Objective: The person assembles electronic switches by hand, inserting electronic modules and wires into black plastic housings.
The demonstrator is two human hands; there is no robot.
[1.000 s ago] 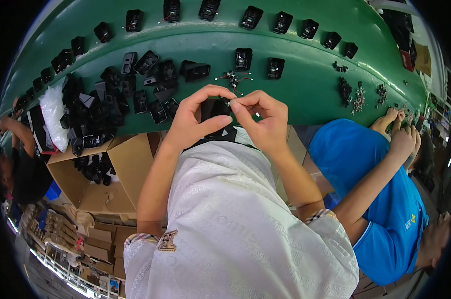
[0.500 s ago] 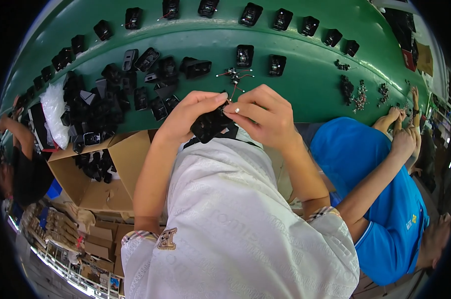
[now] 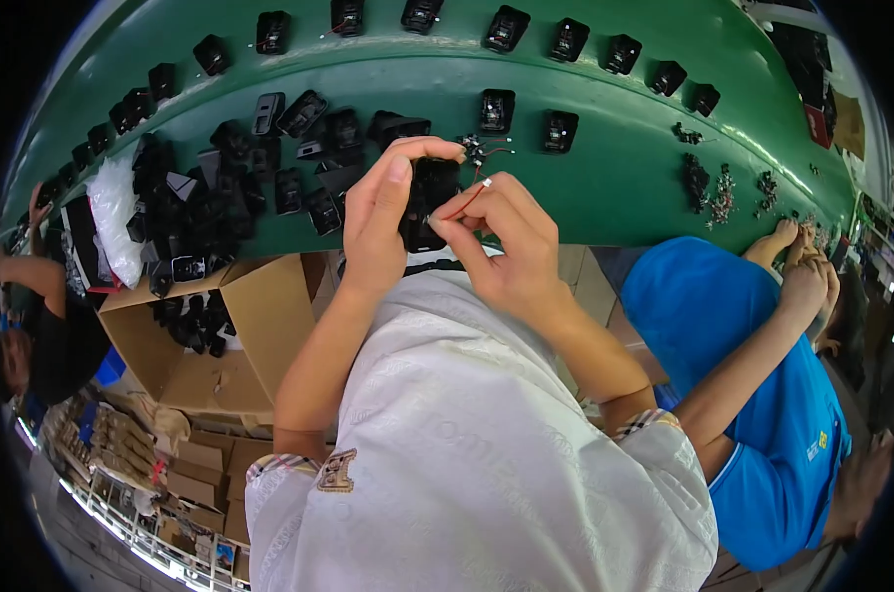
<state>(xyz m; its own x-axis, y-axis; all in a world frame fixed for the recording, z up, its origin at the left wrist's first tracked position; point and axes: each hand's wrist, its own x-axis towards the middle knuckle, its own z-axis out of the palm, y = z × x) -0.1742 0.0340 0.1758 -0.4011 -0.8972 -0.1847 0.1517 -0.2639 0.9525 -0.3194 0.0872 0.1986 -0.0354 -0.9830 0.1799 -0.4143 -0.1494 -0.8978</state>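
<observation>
1. Our left hand (image 3: 388, 212) is closed around a black plastic housing (image 3: 429, 197); thumb on the near side, fingers curled over the top edge.
2. The housing stands upright between both hands, held up above the green table (image 3: 605, 187), not resting on it.
3. Our right hand (image 3: 501, 237) sits just right of the housing, fingertips pinched shut on a thin red wire (image 3: 470, 196) with a small white end, touching the housing's right face.
4. Just beyond the hands, on the table, lies a small wired part (image 3: 479, 148); further beyond it stand two black housings (image 3: 496, 109).
5. Left of our left hand, a heap of black parts (image 3: 220, 197) lies on the table, beside a clear plastic bag (image 3: 111, 222).
6. Below-left of the left hand, an open cardboard box (image 3: 260, 316) holds more black parts.
7. Right of our right hand, a person in a blue shirt (image 3: 753, 395) reaches both hands to the table edge.
</observation>
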